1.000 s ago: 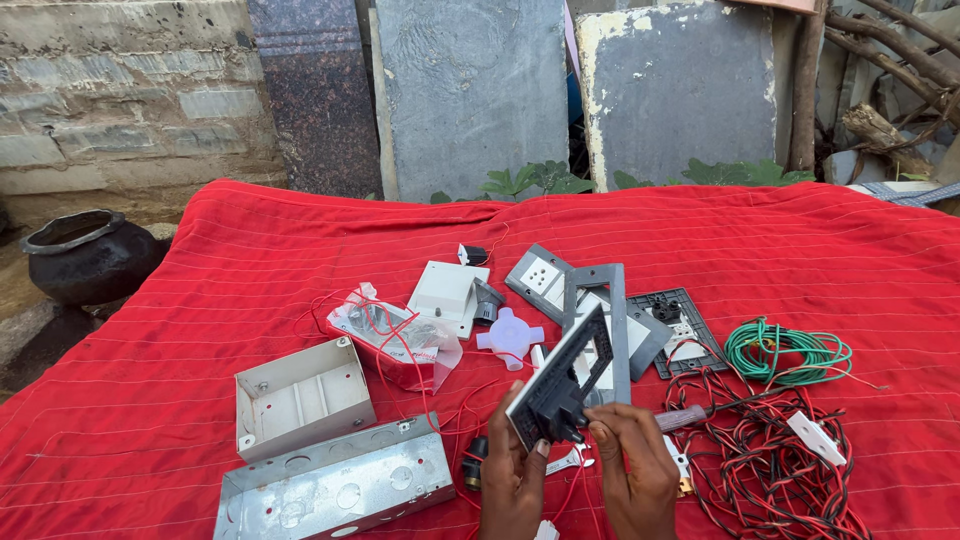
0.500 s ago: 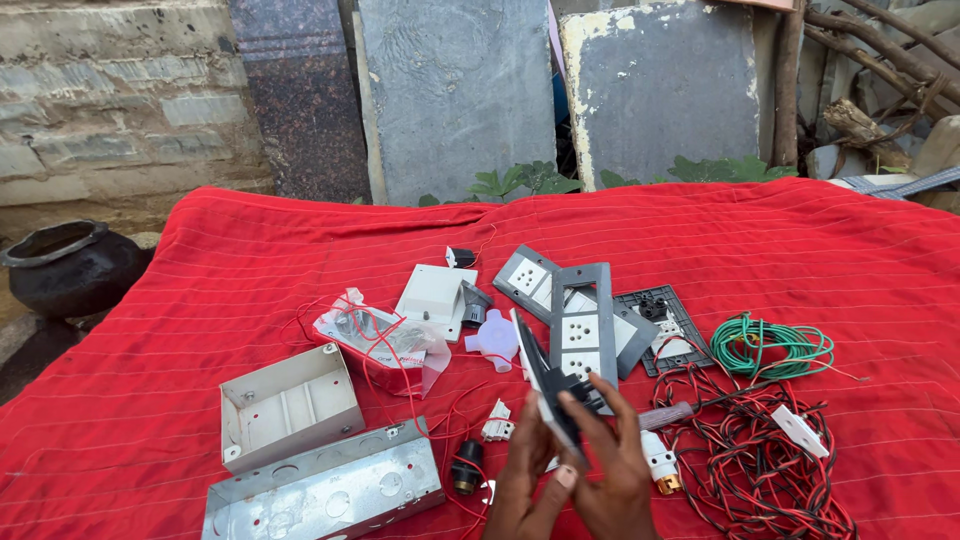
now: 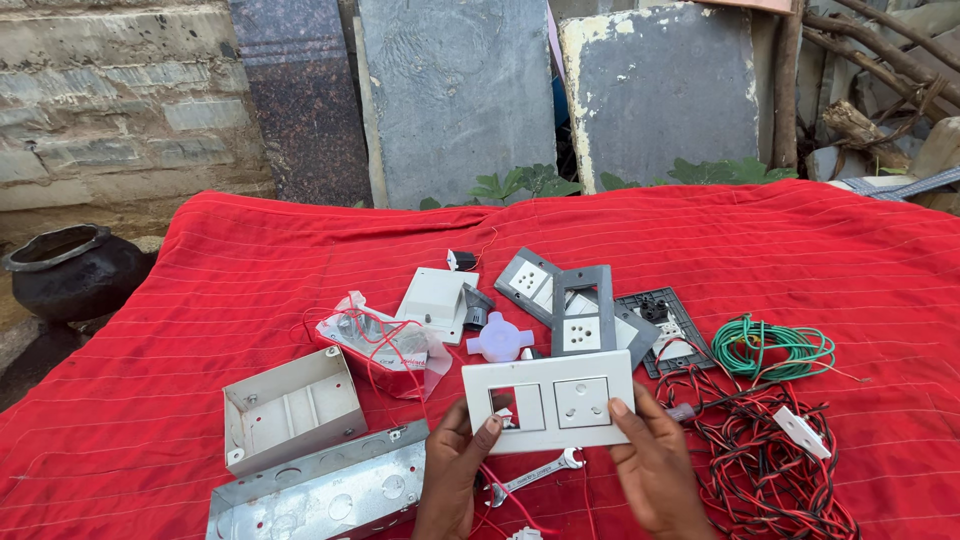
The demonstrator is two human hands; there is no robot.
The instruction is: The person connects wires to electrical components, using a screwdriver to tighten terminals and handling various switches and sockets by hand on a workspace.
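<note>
The white plate (image 3: 548, 400) – a switch plate with a socket and an open slot – is held face-up over the red cloth (image 3: 200, 270), low in the head view. The left hand (image 3: 455, 470) pinches its lower left edge, a fingertip in the slot; the right hand (image 3: 655, 465) grips the lower right corner. It looks like an inspection. A spanner (image 3: 535, 472) lies beneath, grey plates (image 3: 580, 305) behind, metal boxes (image 3: 300, 450) left, red-black wire (image 3: 770, 470) right.
</note>
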